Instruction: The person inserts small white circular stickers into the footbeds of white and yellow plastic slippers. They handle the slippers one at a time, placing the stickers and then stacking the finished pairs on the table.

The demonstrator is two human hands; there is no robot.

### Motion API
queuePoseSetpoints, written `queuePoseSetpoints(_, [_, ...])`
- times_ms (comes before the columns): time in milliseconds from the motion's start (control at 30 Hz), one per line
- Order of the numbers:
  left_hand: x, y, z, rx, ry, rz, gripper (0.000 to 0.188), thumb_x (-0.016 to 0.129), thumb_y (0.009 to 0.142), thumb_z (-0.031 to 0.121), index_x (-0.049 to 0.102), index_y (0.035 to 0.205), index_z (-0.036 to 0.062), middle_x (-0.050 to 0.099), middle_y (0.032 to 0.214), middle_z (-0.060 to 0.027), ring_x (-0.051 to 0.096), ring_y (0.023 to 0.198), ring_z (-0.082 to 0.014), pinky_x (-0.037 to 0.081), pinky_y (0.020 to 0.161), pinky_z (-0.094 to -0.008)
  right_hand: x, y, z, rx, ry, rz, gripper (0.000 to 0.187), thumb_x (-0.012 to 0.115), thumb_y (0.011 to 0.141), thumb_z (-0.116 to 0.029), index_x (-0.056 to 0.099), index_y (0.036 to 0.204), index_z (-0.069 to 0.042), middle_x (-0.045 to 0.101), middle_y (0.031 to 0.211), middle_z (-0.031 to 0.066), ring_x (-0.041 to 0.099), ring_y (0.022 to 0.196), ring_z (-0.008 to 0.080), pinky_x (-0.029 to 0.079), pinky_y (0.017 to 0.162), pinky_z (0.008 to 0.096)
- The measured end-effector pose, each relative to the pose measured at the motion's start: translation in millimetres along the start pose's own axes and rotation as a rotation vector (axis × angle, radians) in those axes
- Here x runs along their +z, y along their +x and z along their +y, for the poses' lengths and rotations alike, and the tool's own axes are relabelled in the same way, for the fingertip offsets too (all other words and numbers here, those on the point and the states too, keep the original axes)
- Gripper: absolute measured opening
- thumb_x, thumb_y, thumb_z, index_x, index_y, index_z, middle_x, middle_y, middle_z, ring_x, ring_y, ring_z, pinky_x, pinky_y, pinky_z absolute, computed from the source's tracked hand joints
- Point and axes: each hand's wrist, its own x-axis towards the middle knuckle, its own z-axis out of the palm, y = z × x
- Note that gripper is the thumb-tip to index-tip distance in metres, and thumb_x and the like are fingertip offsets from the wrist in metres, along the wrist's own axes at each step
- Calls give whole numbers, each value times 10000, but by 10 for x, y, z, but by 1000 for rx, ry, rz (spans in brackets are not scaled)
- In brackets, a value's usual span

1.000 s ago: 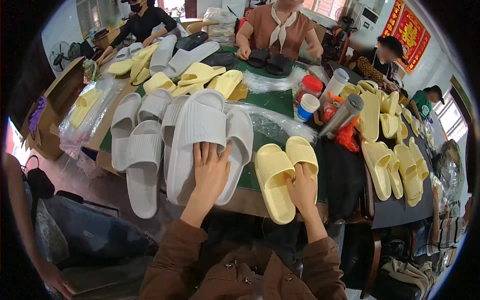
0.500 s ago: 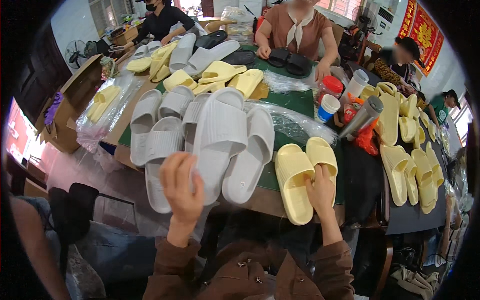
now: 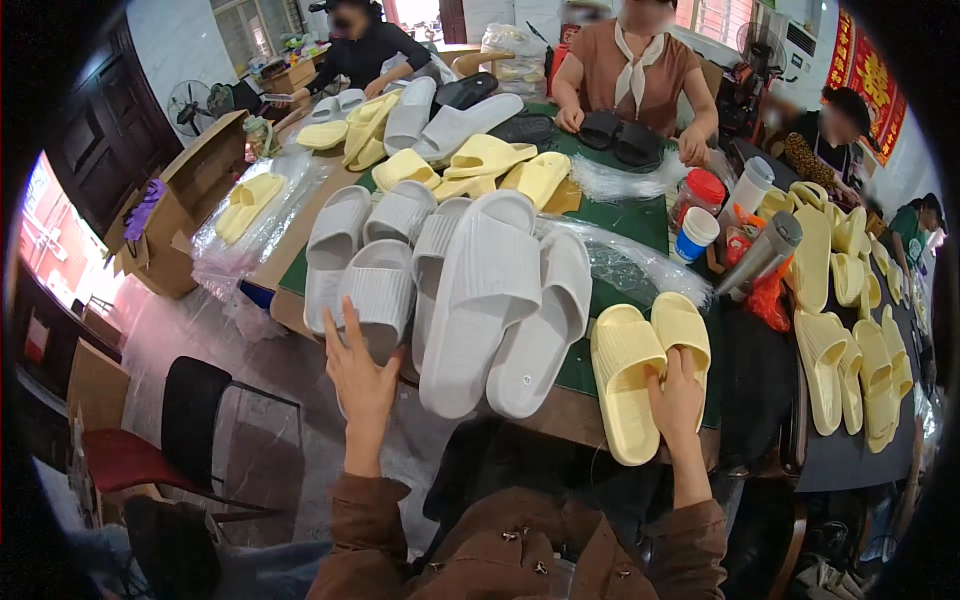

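Observation:
A pair of yellow slide slippers (image 3: 628,385) lies side by side at the table's front edge. My right hand (image 3: 677,395) grips the right-hand yellow slipper (image 3: 683,325), its fingertips hidden inside under the strap. Several light grey slippers fill the front left of the table. Among them, a large grey slipper (image 3: 482,310) rests over others, with another grey slipper (image 3: 548,330) at its right. My left hand (image 3: 362,375) is open, fingers spread, at the heel end of a grey slipper (image 3: 375,290). It overlaps that slipper's lower part; contact cannot be made out.
Yellow slippers (image 3: 490,160) and black slippers (image 3: 618,138) lie farther back, where a person in brown (image 3: 640,65) works. Clear plastic bags (image 3: 625,255) lie beside a white-and-blue cup (image 3: 697,235) and a metal flask (image 3: 765,248). Cardboard box (image 3: 190,200) and chair (image 3: 190,420) stand left.
The whole view has shifted, so the table sits farther right. My left hand has spread its fingers and moved to the left grey slipper. My right hand stays at the yellow slipper.

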Motion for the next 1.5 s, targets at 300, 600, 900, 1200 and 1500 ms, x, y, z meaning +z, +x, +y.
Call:
queuePoseSetpoints(300, [-69, 123, -7, 125, 82, 157, 744, 594, 739, -35, 380, 1438, 104, 392, 1401, -233, 432, 1224, -427, 378, 978, -485, -32, 6, -34, 19, 34, -17, 351, 644, 831, -177, 503, 1108, -15, 550, 1156, 185, 623, 780, 396, 499, 638, 473])
queuePoseSetpoints(600, [-30, 196, -309, 80, -65, 162, 615, 505, 730, -79, 513, 1327, 65, 494, 1216, -192, 493, 1092, -392, 391, 952, -449, -8, 5, 7, 4, 9, 9, 355, 637, 847, -186, 506, 1122, -4, 550, 1163, 185, 627, 791, 390, 506, 643, 467])
queuePoseSetpoints(900, [-9, 1238, 288, 311, 150, 377, 671, 534, 722, -79, 457, 1369, 85, 489, 1271, -157, 471, 1159, -385, 381, 982, -470, 0, -17, 47, -18, -4, 48, 356, 645, 837, -196, 514, 1108, -5, 550, 1155, 182, 629, 786, 379, 509, 636, 462])
queuePoseSetpoints(1200, [362, 1170, 40, 278, -95, 148, 727, 533, 808, -15, 250, 1476, 18, 255, 1475, -284, 287, 1335, -455, 253, 1099, -500, -20, -28, -23, 14, 39, 26, 366, 648, 834, -183, 517, 1130, -12, 554, 1147, 173, 621, 851, 377, 501, 669, 458])
queuePoseSetpoints(1500, [35, -122, 1031, 328, -254, -48, 806, 683, 809, 277, 290, 1478, 58, 173, 1526, -254, 159, 1392, -484, 135, 1098, -623, -4, 8, -13, 6, 36, 28, 353, 651, 841, -185, 517, 1117, -10, 563, 1118, 178, 624, 805, 379, 495, 654, 457])
